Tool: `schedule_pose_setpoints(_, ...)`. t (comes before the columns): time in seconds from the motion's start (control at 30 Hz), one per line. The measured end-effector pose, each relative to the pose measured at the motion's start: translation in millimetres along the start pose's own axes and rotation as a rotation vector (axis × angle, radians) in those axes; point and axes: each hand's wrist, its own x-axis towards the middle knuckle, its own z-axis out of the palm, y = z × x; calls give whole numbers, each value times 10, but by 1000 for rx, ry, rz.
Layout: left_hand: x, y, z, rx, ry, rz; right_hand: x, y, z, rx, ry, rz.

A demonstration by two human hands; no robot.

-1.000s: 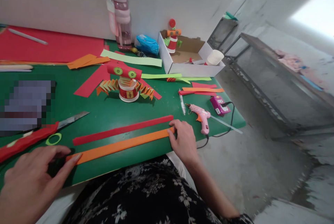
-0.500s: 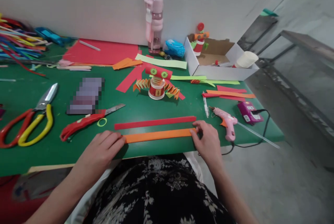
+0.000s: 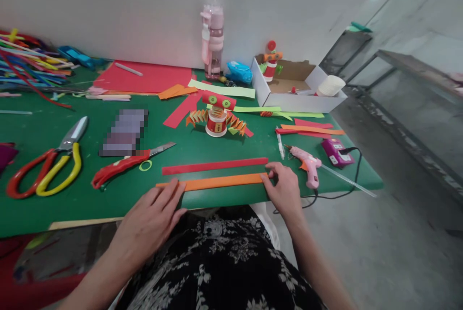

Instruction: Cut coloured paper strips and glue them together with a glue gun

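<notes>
Left fingers (image 3: 168,195) have slid inward along orange strip (image 3: 224,182).

The green worktop (image 3: 253,148) carries an orange strip (image 3: 224,181) and a red strip (image 3: 215,166) near its front edge. Scissors (image 3: 68,144) lie left, a glue gun (image 3: 306,159) right; behind stand a bottle (image 3: 214,42) and a white box (image 3: 300,103).

orange strip (image 3: 224,181): long, narrow, straight, flat on green table (image 3: 202,150), roughly along near edge.
</notes>
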Motion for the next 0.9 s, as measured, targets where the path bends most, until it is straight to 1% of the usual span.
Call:
schedule_pose_setpoints(0.1,-7,2,2,-11,-43,7,-12,13,-32,-50,-1,12)
schedule_pose_setpoints(0.13,-5,0,-5,-6,-49,5,-29,0,-63,-83,19,16)
schedule_pose_setpoints(0.17,0,-2,-13,-3,-48,2,-54,-30,-102,-123,66,21)
schedule_pose_setpoints(0.23,9,-5,-29,0,-38,-3,-125,-155,-188,-189,224,35)
schedule_pose_setpoints(0.27,14,-8,-34,-2,-28,-3,-166,-252,-220,-192,300,20)
schedule_pose_setpoints(0.3,17,-10,-37,-3,-9,-4,-205,-371,-235,-164,340,-28)
schedule_pose_setpoints(0.33,19,-14,-39,-2,19,-2,-239,-505,-225,-104,312,-127)
schedule_pose_setpoints(0.37,20,-18,-40,-2,49,3,-265,-649,-189,-13,211,-283)
schedule_pose_setpoints(0.43,22,-28,-50,-1,100,20,-293,-930,-39,153,-176,-668)
schedule_pose_setpoints(0.47,23,-34,-58,1,117,27,-299,-1053,63,166,-306,-779)
schedule_pose_setpoints(0.5,25,-40,-69,4,126,36,-303,-1156,172,143,-372,-835)
schedule_pose_setpoints(0.53,27,-49,-80,11,125,58,-307,-1236,276,96,-401,-846)
schedule_pose_setpoints(0.6,33,-71,-94,35,145,116,-327,-1327,443,6,-430,-811)
schedule_pose_setpoints(0.67,40,-100,-84,42,196,180,-359,-1346,525,-57,-433,-737)
schedule_pose_setpoints(0.77,42,-137,-36,15,254,217,-399,-1311,513,-113,-424,-659)
schedule_pose_setpoints(0.9,34,-147,1,10,223,199,-373,-1213,417,-127,-431,-651)
